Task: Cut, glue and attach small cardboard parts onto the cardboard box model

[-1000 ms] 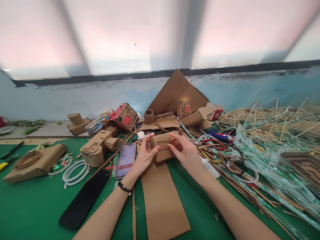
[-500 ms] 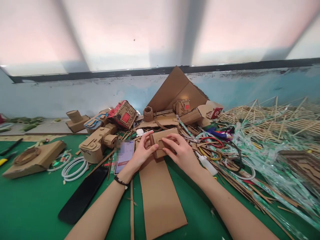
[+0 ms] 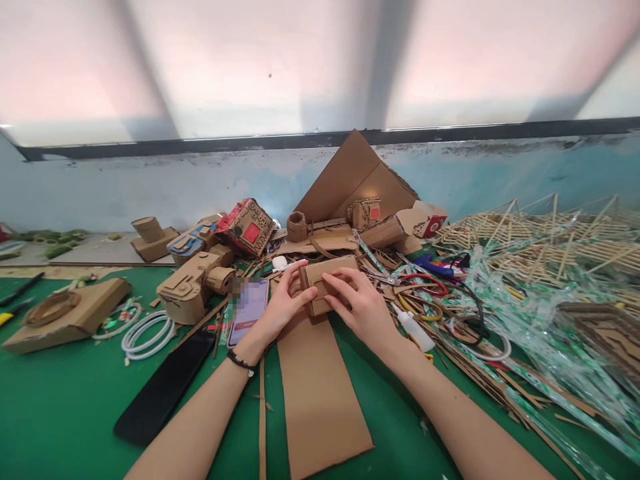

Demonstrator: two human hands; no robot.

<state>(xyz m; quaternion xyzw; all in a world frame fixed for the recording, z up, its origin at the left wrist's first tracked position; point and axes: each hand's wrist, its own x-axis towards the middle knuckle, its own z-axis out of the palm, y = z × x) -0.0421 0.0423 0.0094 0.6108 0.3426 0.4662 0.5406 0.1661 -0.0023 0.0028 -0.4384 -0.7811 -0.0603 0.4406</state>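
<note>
A small cardboard box [image 3: 334,269] sits between my hands, over the far end of a long flat cardboard strip [image 3: 323,393]. My left hand [image 3: 289,299] grips the box's left side, the thumb on its front face and the fingers behind its edge. With bent fingertips, my right hand [image 3: 361,303] presses on a small raised cardboard piece on that front face; whether it pinches that piece I cannot tell. Left of my wrist lies a phone [image 3: 250,310] with its screen lit. A white glue bottle [image 3: 416,330] rests to the right of my right hand.
Cardboard camera models [image 3: 187,287] stand at the left, near a coiled white cable [image 3: 149,335] and a black flat object [image 3: 165,390]. Scissors [image 3: 387,279], cables and cardboard scraps crowd the right, beside crumpled clear plastic [image 3: 540,340] and a wooden stick structure [image 3: 545,230].
My view has shifted very slightly. Both hands stay on the small cardboard box, with the right fingertips moved only a little on its front.
</note>
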